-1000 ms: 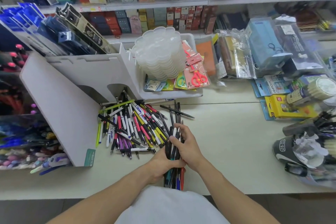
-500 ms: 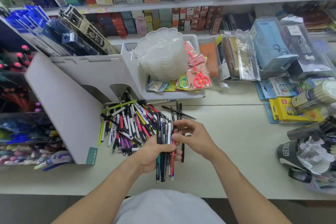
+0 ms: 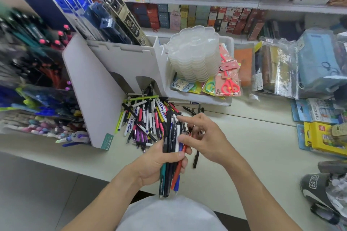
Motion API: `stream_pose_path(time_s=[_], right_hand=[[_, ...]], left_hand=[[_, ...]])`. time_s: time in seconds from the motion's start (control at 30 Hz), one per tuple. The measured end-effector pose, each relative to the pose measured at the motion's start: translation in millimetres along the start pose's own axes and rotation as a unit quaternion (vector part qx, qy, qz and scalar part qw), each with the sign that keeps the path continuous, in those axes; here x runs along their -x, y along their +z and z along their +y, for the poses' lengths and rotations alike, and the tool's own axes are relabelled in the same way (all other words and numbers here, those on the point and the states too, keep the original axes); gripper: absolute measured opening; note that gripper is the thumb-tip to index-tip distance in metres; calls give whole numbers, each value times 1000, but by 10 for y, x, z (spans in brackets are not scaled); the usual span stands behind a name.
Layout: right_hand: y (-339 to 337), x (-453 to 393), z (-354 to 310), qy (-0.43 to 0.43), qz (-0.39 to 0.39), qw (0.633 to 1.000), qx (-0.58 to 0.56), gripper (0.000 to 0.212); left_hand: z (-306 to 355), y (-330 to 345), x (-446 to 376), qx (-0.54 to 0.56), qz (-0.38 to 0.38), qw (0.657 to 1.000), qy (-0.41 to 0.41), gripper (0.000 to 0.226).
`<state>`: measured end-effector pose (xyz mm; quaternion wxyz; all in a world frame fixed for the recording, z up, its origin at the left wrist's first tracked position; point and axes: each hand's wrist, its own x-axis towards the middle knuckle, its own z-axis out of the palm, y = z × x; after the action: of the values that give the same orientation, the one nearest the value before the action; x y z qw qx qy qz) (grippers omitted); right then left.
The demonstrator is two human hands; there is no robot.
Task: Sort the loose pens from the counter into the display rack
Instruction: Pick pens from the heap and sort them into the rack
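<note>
Bright, even overhead light, no hard shadows; only soft dim patches under the left hand [image 3: 159,163] and right hand [image 3: 208,137] on the counter [image 3: 262,146]. Mild glare on the clear plastic bags [image 3: 281,69] and the stack of translucent lids [image 3: 195,52]. Strong wide-angle bending: shelf edge [image 3: 206,3] curves, display rack [image 3: 97,88] leans. Left edge smeared with motion blur, top shelf goods soft. Centre fairly sharp, pen pile [image 3: 148,118] readable.

bare forearms, white shirt [image 3: 169,214]
</note>
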<state>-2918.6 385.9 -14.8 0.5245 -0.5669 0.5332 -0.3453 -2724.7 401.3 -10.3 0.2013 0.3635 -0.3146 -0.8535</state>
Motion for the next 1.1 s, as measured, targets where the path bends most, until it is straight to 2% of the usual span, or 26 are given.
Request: stream_pose_path(time_s=[0.1, 0.2, 0.37, 0.47, 0.57, 0.67, 0.8, 0.9, 0.97, 1.1], right_hand=[[41, -75, -102, -30, -19, 997, 61, 48], [133, -84, -243, -39, -19, 996, 78, 34], [247, -13, -446, -29, -6, 995, 90, 20], [301, -9, -554, 20, 13, 1000, 18, 9], [432, -57, -657, 74, 48, 992, -89, 5], [674, -168, -779, 104, 77, 989, -75, 6], [1051, -335, -949, 141, -5, 986, 93, 22], [1288, -445, -1082, 151, -57, 963, 215, 17], [1416, -500, -1149, 164, -83, 958, 220, 16], [1596, -570, -1266, 199, -146, 939, 239, 33]], left_hand=[[27, -10, 57, -5, -9, 1000, 23, 20], [64, -39, 117, 9, -9, 999, 45, 23], [103, -216, 258, 3, -47, 998, 33, 23], [97, -391, 351, 40, -65, 997, 14, 26], [90, -609, 454, 23, -61, 998, -7, 37], [92, -792, 586, 22, -52, 998, -24, 55], [93, -985, 777, 0, -68, 997, -42, 36], [94, -1129, 894, -12, -76, 996, -51, 27], [113, -1232, 976, -24, -78, 995, -54, 26], [152, -1455, 1140, -43, -89, 992, -75, 32]])
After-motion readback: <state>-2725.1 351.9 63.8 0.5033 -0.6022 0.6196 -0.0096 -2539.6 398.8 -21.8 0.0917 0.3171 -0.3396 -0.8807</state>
